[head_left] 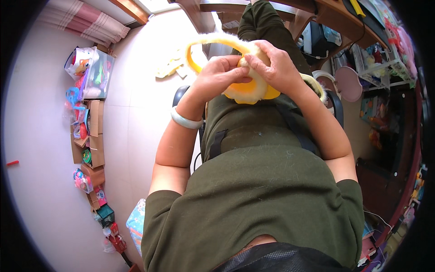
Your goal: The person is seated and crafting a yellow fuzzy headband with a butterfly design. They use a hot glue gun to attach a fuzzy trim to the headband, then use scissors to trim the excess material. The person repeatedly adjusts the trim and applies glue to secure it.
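Observation:
Above my lap I hold a pair of fluffy earmuffs [216,39], with a cream furry band looping up to the left and a bright yellow inner side. My left hand [222,75] pinches the furry pad from the left, thumb and fingers pressed together. From the right, my right hand [276,65] grips the same pad, its thumb close to the left fingertips. Between and below the hands shows a yellow, petal-edged part. What lies right under the fingertips is hidden. A second cream furry loop [317,86] rests by my right forearm.
Pale yellow fluffy pieces [170,67] lie beyond my left hand in bright light. A wooden desk [337,20] stands ahead on the right, with a crowded rack [378,65] beside it. Cardboard boxes [96,120] and toys line the left wall. A round pink panel [349,84] is at the right.

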The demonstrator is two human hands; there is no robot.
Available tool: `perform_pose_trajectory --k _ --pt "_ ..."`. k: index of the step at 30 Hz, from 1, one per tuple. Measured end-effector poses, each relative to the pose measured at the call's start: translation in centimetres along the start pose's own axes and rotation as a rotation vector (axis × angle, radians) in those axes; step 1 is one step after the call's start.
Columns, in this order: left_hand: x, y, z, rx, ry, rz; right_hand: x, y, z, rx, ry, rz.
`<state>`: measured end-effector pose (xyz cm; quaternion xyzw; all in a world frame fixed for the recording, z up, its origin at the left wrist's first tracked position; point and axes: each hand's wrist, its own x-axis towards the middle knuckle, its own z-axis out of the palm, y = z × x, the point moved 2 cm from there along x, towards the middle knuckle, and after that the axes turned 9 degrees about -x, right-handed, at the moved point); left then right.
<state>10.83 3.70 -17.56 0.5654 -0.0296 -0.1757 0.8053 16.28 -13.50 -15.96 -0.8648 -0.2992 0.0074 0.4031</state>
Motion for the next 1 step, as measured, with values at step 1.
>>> perform_pose_trajectory --k 1 --pt "-0.06 0.08 -0.29 -0.108 -0.031 -0.032 -0.11 -0.12 -0.02 -0.038 0.001 0.014"
